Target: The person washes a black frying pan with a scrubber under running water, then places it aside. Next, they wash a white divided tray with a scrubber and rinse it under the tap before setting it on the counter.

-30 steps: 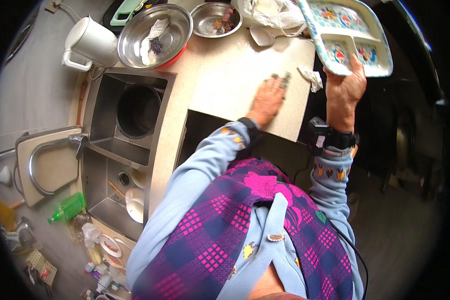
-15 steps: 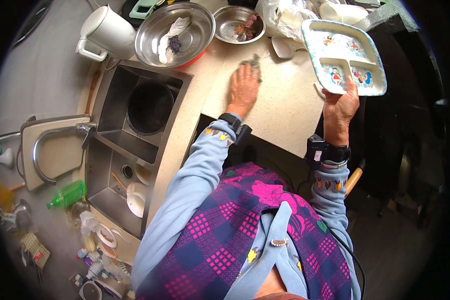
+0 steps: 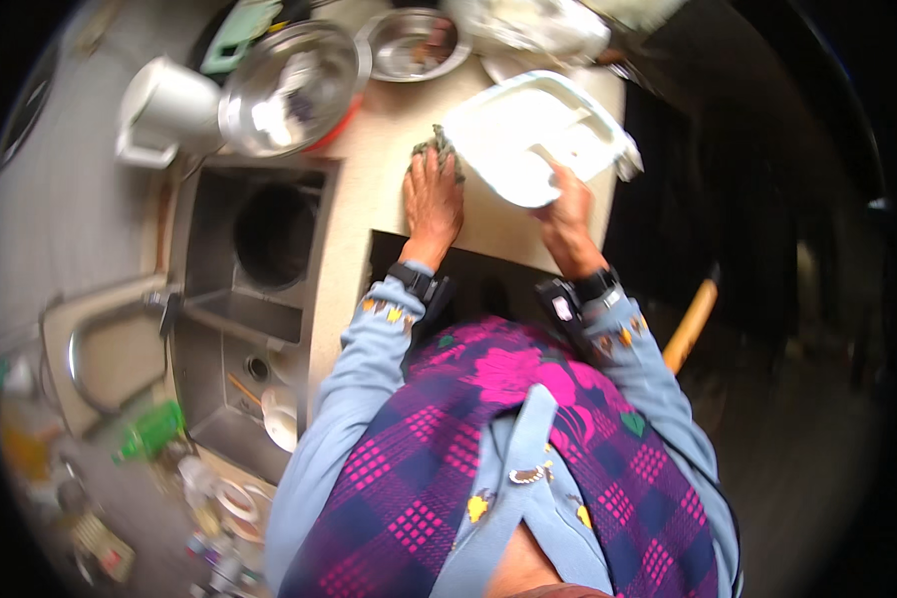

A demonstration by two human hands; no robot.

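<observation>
My left hand (image 3: 434, 207) presses a crumpled dark green cloth (image 3: 436, 143) against the cream countertop (image 3: 498, 227), the rag bunched beneath and beyond the fingertips. My right hand (image 3: 566, 223) grips a divided plate (image 3: 513, 125) by its near edge, thumb on top and the other fingers hidden underneath. The plate is tilted over the counter to the right of the cloth, and glare washes out its inside. Behind the cloth stands a shallow steel bowl (image 3: 377, 48) with brownish food pieces in it.
At the back left are a large steel basin (image 3: 237, 108) and a white jug (image 3: 174, 105). White plastic bags (image 3: 538, 28) lie behind the plate. A double sink (image 3: 314, 214) is on the left, holding a dark round pot (image 3: 277, 234) and a white ladle-like piece (image 3: 280, 417).
My right hand has brought the plate left and nearer, tilting it. My left hand and the cloth appear further left in view, partly because the whole view has shifted.
</observation>
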